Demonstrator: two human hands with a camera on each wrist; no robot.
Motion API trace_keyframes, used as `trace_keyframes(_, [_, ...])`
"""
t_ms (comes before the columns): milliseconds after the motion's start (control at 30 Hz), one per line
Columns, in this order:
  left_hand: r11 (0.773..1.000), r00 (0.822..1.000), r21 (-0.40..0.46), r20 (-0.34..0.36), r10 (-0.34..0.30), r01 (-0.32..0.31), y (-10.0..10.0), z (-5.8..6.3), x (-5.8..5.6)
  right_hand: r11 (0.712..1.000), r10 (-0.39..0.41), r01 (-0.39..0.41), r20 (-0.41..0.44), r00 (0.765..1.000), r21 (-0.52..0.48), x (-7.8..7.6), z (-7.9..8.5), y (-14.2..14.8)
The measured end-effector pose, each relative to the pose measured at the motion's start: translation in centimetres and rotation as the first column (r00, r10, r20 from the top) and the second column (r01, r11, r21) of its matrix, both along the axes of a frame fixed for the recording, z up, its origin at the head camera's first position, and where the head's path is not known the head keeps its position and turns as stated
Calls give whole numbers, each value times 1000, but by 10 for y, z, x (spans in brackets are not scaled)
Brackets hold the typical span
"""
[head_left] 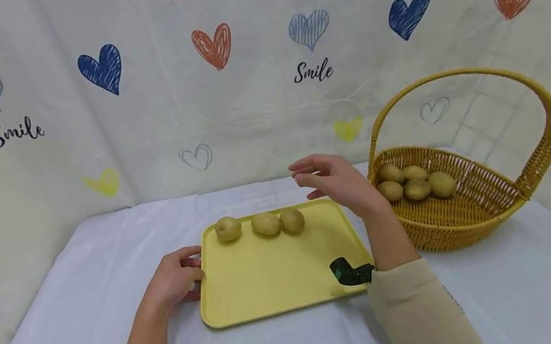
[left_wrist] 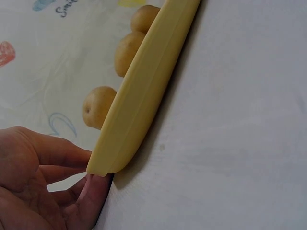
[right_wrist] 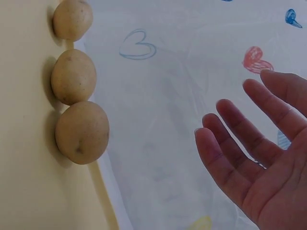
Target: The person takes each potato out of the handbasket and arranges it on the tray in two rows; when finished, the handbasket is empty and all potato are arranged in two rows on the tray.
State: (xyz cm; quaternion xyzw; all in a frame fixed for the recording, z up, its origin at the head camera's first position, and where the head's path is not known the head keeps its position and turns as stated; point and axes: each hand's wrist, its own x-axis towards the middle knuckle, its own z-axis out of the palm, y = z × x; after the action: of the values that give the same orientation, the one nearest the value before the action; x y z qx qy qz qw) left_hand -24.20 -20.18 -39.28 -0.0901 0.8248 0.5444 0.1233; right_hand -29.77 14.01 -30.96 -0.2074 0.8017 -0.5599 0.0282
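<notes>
We seem partway along: three potatoes (head_left: 265, 224) lie on the tray (head_left: 282, 275), five potatoes (head_left: 417, 189) in the basket (head_left: 453, 236). Our left hand (head_left: 175, 277) pinches the tray's edge; our right hand (head_left: 335, 180), fingers loosely parted, holds nothing.

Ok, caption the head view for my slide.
Three potatoes on a yellow tray, five in a wicker basket; left hand at the tray's edge, right hand aloft, empty.

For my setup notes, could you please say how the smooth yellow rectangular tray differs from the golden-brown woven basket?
The smooth yellow rectangular tray is shallow; the golden-brown woven basket is deeper. The tray looks handleless; the basket has a tall arched handle. The tray carries three rounded tan potatoes; the basket shows five. Both hold potatoes.
</notes>
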Motion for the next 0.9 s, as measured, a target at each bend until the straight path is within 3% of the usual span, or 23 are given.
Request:
trace_keyframes(400, [1000,1000,5,3,-2,2,0,1,0,996,-32,34,-26,999,81,-2,24,24])
trace_keyframes(633, [1000,1000,-1,3,3,-3,0,1,0,970,-19,28,-43,999,240,-7,36,46])
trace_keyframes(900, [1000,1000,-5,1,7,-7,1,2,1,951,-6,16,-31,999,308,-9,47,73])
